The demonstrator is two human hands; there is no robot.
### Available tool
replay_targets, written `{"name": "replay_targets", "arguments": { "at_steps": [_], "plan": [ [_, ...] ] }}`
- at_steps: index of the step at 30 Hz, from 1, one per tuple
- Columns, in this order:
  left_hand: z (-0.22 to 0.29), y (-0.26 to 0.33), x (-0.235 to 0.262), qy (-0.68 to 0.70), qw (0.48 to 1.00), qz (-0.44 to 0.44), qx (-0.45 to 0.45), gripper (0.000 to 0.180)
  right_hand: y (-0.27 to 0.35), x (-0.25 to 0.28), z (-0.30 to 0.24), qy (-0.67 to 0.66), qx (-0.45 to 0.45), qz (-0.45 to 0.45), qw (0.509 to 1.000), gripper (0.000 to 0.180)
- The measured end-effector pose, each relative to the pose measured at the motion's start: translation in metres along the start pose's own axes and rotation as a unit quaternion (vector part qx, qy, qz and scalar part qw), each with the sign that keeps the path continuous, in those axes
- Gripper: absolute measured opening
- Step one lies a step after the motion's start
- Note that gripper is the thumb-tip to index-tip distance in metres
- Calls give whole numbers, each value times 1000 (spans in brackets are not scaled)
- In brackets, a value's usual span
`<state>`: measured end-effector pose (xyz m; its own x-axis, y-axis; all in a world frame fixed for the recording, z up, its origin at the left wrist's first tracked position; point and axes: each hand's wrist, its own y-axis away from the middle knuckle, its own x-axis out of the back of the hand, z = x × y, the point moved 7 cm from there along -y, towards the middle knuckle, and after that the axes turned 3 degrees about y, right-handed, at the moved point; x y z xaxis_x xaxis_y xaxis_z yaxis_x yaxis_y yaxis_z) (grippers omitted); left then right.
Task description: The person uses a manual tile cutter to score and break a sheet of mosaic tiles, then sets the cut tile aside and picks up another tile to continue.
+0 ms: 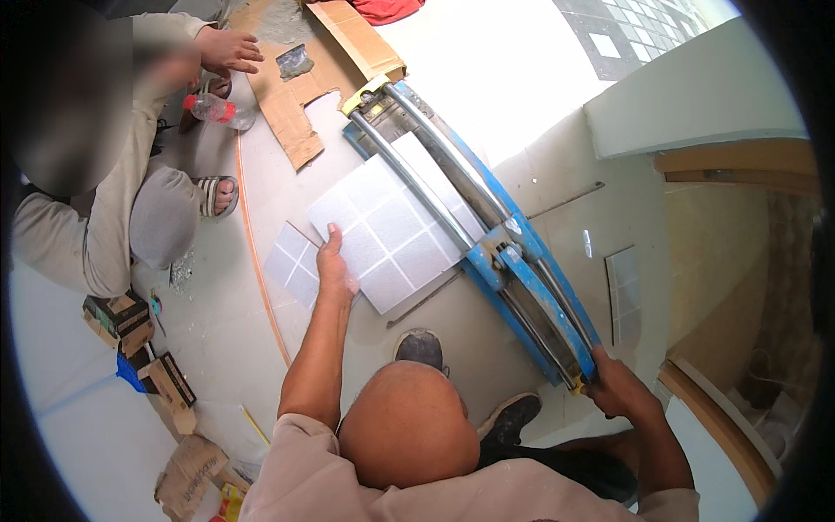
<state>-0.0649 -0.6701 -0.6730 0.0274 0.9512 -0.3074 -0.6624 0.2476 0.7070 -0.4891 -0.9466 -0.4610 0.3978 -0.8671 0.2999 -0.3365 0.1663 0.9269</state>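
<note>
A blue manual tile cutter (522, 222) with two steel rails lies slantwise on the floor before me. A light grey tile (370, 217) with white grid lines sits on its bed, under the rails, and juts out to the left. My left hand (335, 265) holds the tile's left edge, thumb on top; its other fingers are mostly hidden. My right hand (613, 383) is closed round the near end of the cutter's blue handle (548, 300), which lies low along the rails. A smaller cut tile piece (291, 261) rests on the floor just left of my left hand.
Another person crouches at the left, a hand (228, 50) held out above a plastic bottle (213, 109). Torn cardboard (283, 109) lies beyond the cutter. A tile strip (624, 291) is right of it, near a doorway. Small boxes (130, 322) stand lower left. An orange line (252, 244) crosses the floor.
</note>
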Motion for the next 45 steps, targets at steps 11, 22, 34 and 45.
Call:
{"name": "replay_targets", "arguments": {
  "at_steps": [11,22,34,45],
  "plan": [
    [-39,-29,-77,0,1000,17,-2,63,1,-6,-5,-62,92,224,968,39],
    [-39,-20,-82,21,999,48,-1,62,-18,10,-47,-183,103,255,944,37],
    [-53,-32,-81,8,999,48,-11,70,-36,100,-176,-304,222,32,926,42],
    [-52,-23,-93,-50,989,139,-33,88,-35,92,-175,-302,189,48,933,33]
  ]
}}
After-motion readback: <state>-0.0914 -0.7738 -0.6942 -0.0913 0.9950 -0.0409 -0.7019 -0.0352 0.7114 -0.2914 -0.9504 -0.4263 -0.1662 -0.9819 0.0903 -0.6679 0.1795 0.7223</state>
